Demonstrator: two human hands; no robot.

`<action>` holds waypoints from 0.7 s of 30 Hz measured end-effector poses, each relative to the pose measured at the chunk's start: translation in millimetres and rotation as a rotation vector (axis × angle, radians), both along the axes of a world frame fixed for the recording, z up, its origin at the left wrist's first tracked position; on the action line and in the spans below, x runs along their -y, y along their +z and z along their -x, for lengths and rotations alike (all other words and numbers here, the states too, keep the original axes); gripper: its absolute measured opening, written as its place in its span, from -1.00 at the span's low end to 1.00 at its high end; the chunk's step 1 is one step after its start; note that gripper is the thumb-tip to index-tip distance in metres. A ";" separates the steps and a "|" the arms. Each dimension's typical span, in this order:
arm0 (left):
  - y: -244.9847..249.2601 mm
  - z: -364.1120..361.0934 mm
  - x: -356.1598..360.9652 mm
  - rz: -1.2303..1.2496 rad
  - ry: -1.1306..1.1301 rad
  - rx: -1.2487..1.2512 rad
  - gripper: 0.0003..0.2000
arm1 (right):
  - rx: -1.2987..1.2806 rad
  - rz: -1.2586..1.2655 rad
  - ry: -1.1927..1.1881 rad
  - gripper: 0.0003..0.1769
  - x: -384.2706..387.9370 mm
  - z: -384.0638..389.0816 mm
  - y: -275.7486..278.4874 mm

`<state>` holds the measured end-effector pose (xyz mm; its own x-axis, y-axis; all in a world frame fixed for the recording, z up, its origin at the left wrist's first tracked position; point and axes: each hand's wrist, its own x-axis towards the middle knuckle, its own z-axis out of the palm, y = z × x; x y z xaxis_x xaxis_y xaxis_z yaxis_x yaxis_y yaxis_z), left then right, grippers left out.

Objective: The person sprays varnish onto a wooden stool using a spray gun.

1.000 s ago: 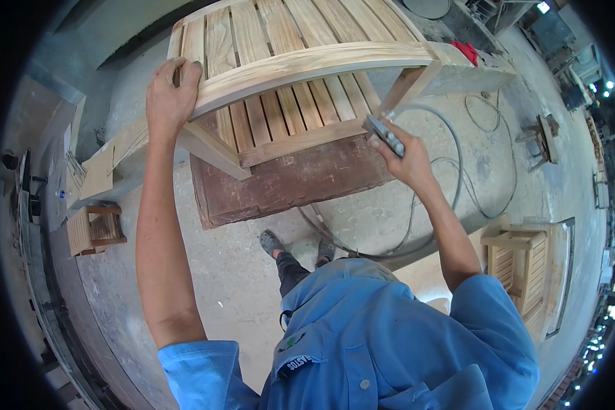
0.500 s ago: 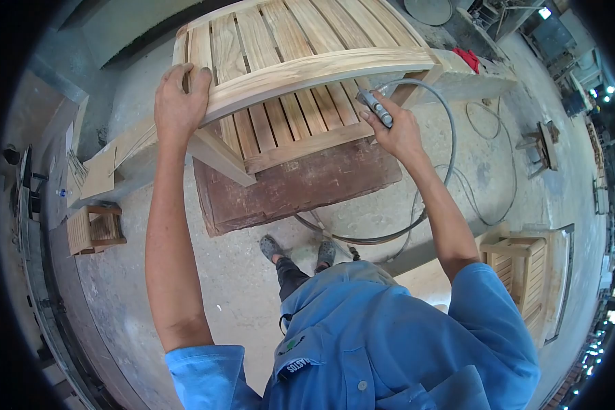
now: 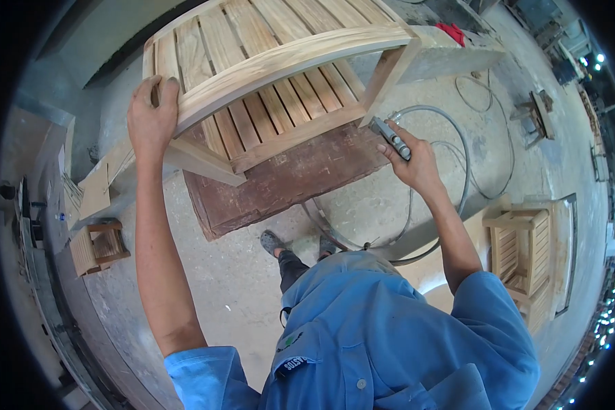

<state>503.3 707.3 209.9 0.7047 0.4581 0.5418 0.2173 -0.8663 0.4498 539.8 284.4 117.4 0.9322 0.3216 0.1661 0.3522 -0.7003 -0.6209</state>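
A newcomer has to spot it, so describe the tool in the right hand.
Find the big slatted wooden furniture over the brown block. By its near right leg, the right hand grips a small grey tool. Unlike that furniture, it looks metallic, a grey hose beside it.

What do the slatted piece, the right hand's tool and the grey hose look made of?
Slatted piece: unpainted wood, by its visible grain. Tool in right hand: likely metal, grey with a sheen. Hose: perhaps rubber or plastic, smoothly curved.
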 end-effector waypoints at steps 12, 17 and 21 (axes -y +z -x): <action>1.2 1.0 1.2 -0.021 -0.010 -0.014 -0.53 | -0.074 -0.246 0.161 -0.48 -39.7 25.1 -22.3; 2.3 1.3 3.3 -0.009 0.009 -0.019 -0.53 | -0.026 -0.275 0.116 -0.46 -35.4 17.3 -31.0; 0.7 2.1 6.1 -0.025 0.019 -0.007 -0.52 | -0.096 -0.174 -0.005 -0.45 -29.8 4.4 -20.4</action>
